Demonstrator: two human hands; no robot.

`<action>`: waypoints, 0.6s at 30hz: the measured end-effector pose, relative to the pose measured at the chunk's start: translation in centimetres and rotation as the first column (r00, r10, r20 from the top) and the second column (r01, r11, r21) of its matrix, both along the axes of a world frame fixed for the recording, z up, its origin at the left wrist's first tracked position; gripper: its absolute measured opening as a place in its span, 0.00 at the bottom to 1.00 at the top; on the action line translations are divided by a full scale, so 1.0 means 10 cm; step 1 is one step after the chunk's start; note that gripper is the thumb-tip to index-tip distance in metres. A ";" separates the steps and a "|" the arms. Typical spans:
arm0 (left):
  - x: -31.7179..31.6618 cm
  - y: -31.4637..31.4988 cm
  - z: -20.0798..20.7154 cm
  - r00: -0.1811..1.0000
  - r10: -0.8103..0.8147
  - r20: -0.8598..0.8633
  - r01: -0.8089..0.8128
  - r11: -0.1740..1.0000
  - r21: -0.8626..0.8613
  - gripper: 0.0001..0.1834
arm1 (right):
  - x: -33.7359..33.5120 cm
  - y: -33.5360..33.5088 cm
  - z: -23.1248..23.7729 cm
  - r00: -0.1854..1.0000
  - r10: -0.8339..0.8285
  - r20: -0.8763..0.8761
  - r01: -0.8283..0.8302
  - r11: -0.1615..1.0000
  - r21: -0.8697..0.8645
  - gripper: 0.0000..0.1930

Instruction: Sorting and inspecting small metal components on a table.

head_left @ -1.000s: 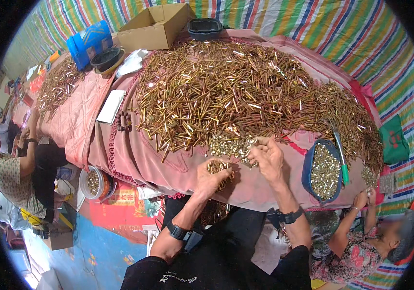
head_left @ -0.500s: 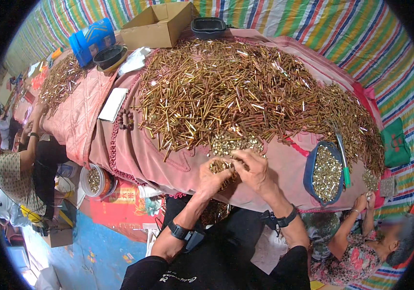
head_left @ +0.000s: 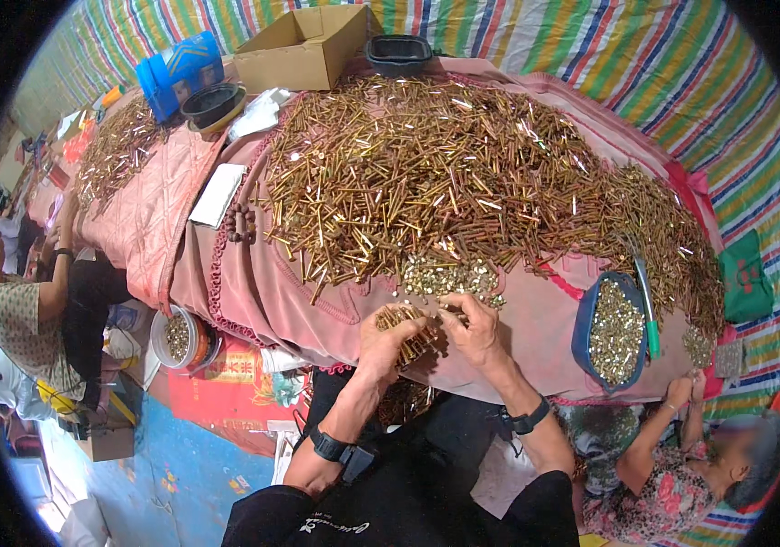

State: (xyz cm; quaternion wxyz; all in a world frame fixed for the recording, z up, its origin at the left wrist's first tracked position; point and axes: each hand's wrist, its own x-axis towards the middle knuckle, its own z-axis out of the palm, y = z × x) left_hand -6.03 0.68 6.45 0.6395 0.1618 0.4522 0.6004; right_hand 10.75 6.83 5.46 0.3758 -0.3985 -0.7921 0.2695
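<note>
My left hand (head_left: 390, 338) is closed around a bundle of thin brass-coloured metal rods (head_left: 405, 330) that look like long screws. Just to its right, my right hand (head_left: 472, 330) has thumb and fingertips pinched together; whatever they hold is too small to make out. A small heap of shiny pale-gold metal pieces (head_left: 452, 276), like nuts or caps, lies on the pink cloth (head_left: 317, 314) just beyond both hands. Behind that spreads a large pile of the same loose rods (head_left: 426, 173).
At right stands a blue tub (head_left: 581, 333) full of small pieces, beside a green-handled tool (head_left: 651, 319). A cardboard box (head_left: 294, 68), black tray (head_left: 398, 56) and blue bucket (head_left: 180, 73) line the back. Co-workers sit left (head_left: 25, 319) and right (head_left: 672, 474).
My hands have drawn apart a little, the left turning so the rod bundle's ends show more. My right hand has come slightly lower, off the bundle. The view has shifted slightly.
</note>
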 end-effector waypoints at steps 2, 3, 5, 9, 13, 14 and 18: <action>0.00 0.02 0.02 0.999 -0.049 0.004 0.049 0.998 -0.029 0.12 | 0.04 -0.02 -0.01 1.000 -0.003 0.007 0.003 1.000 0.014 0.10; -0.01 0.02 0.03 0.995 -0.075 0.062 0.078 0.996 -0.043 0.12 | 0.03 -0.03 0.02 1.000 -0.003 0.010 0.002 1.000 0.025 0.10; 0.02 0.04 0.02 0.988 -0.099 0.121 0.107 0.993 -0.056 0.11 | 0.08 -0.05 0.13 0.998 0.027 0.050 -0.028 0.999 0.027 0.10; 0.13 0.04 -0.02 0.987 -0.049 0.156 0.057 0.997 -0.044 0.11 | 0.05 -0.08 0.30 0.986 0.138 0.090 -0.143 0.988 0.054 0.12; 0.19 0.06 0.01 0.996 -0.054 0.076 0.059 0.997 -0.057 0.11 | 0.07 -0.08 0.27 0.988 0.125 0.087 -0.127 0.992 0.008 0.13; 0.19 0.07 0.06 0.995 -0.075 0.073 0.081 0.993 -0.086 0.11 | 0.08 -0.08 0.26 0.992 0.104 0.071 -0.104 0.995 0.005 0.13; 0.18 0.08 0.11 0.990 -0.137 0.024 0.139 0.982 -0.127 0.10 | 0.09 -0.16 0.12 0.999 0.014 0.031 -0.013 1.000 -0.026 0.14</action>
